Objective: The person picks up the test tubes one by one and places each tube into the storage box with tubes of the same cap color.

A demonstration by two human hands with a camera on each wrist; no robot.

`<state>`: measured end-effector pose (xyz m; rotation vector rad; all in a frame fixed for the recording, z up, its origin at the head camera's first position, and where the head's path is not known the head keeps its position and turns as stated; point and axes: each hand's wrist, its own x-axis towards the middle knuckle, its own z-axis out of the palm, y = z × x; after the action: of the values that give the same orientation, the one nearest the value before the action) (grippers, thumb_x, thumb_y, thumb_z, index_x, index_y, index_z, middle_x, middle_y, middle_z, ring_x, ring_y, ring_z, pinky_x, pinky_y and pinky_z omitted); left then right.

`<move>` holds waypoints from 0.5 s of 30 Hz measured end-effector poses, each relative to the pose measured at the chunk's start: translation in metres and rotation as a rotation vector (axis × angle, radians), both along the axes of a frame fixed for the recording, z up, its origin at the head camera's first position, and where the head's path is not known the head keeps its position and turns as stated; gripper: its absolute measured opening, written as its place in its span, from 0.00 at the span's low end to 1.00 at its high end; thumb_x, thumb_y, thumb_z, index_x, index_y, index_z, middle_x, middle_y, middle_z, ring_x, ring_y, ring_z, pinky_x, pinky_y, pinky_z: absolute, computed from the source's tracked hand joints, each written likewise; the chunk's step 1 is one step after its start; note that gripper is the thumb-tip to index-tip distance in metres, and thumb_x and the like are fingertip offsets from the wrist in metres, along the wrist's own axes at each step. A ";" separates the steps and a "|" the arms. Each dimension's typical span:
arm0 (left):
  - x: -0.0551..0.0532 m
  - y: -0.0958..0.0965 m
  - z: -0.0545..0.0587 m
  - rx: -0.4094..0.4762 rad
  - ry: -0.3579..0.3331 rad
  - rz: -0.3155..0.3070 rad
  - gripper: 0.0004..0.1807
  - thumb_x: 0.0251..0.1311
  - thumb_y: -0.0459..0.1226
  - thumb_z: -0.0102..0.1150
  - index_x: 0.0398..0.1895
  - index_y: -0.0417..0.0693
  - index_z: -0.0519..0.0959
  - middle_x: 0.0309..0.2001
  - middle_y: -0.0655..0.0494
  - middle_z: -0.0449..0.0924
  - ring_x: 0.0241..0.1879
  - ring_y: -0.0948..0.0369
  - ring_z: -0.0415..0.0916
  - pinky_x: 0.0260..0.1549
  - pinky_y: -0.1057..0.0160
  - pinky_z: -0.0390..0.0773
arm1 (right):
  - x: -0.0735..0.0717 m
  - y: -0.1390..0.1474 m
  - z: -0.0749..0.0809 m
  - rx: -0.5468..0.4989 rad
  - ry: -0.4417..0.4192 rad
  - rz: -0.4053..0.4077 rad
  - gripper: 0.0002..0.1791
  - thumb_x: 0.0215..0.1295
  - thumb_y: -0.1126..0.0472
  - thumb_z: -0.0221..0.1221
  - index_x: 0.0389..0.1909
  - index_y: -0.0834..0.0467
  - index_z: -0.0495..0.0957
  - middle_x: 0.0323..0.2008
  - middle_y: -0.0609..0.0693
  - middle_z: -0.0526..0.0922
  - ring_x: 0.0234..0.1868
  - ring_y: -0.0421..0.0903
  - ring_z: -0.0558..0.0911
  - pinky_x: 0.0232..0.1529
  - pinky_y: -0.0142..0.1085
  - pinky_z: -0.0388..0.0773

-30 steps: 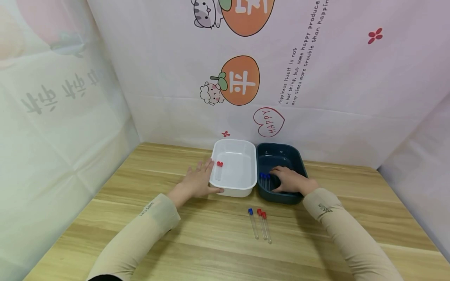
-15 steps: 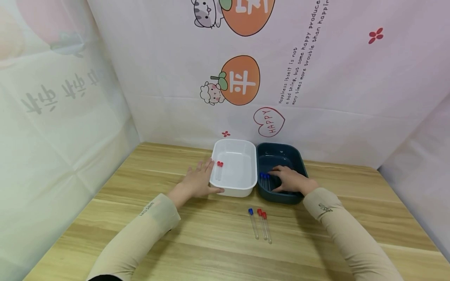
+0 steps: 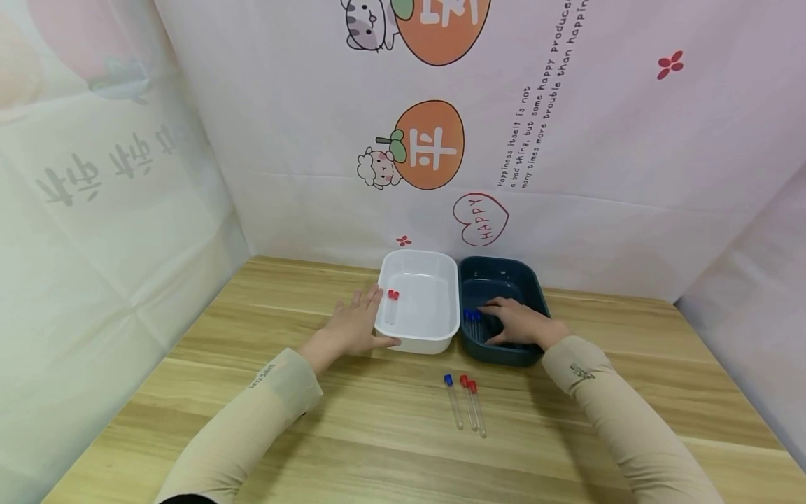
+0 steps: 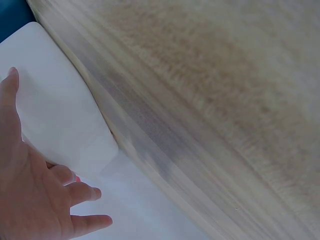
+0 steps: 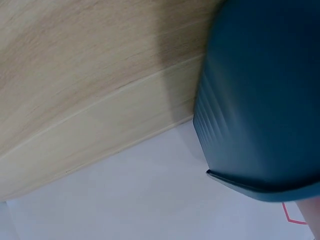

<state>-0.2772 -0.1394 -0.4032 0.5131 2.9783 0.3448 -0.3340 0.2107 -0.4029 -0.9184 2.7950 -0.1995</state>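
Note:
In the head view my left hand (image 3: pixel 352 325) rests against the left side of a white bin (image 3: pixel 428 346), its fingers spread and holding nothing. Two red-capped test tubes (image 3: pixel 392 309) lie inside that bin, beside the hand. My right hand (image 3: pixel 519 323) reaches into a dark blue bin (image 3: pixel 500 355), thumb apart from the fingers. Its fingertips are at the caps of several blue-capped test tubes (image 3: pixel 475 327) along the bin's left wall. The left wrist view shows the spread left hand (image 4: pixel 35 195) at the white bin's wall (image 4: pixel 60 100); the right wrist view has mostly the blue bin (image 5: pixel 260 110).
On the wooden table (image 3: pixel 352 448) in front of the bins lie one blue-capped test tube (image 3: pixel 455 406) and two red-capped test tubes (image 3: pixel 478 411). The bins stand side by side near a printed cloth backdrop (image 3: pixel 315 196).
My right fingertips and the blue-capped test tubes in the dark bin have shifted slightly left. My left hand and the test tubes on the table have stayed put.

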 end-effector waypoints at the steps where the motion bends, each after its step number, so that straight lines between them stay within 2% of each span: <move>1: 0.000 0.000 0.000 0.001 -0.001 0.000 0.63 0.60 0.68 0.62 0.82 0.38 0.45 0.83 0.45 0.42 0.79 0.39 0.43 0.70 0.29 0.48 | 0.000 0.000 0.000 -0.003 0.001 0.000 0.41 0.61 0.50 0.73 0.69 0.67 0.72 0.67 0.72 0.68 0.67 0.71 0.68 0.64 0.61 0.69; 8: 0.000 0.000 -0.001 0.004 0.006 -0.002 0.63 0.59 0.68 0.62 0.82 0.37 0.46 0.82 0.45 0.42 0.78 0.38 0.44 0.70 0.29 0.49 | 0.002 0.001 0.006 -0.035 0.022 0.016 0.42 0.60 0.49 0.74 0.69 0.69 0.71 0.66 0.72 0.70 0.67 0.70 0.70 0.65 0.60 0.69; 15: -0.001 -0.001 -0.002 -0.002 0.000 -0.003 0.63 0.59 0.68 0.61 0.82 0.38 0.45 0.83 0.46 0.41 0.79 0.39 0.43 0.70 0.29 0.48 | 0.006 0.000 0.015 -0.073 -0.002 -0.016 0.41 0.64 0.47 0.70 0.70 0.66 0.70 0.68 0.69 0.69 0.69 0.67 0.69 0.67 0.60 0.66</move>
<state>-0.2783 -0.1405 -0.4050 0.5168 2.9773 0.3415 -0.3282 0.2105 -0.3879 -0.9118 2.8107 -0.3058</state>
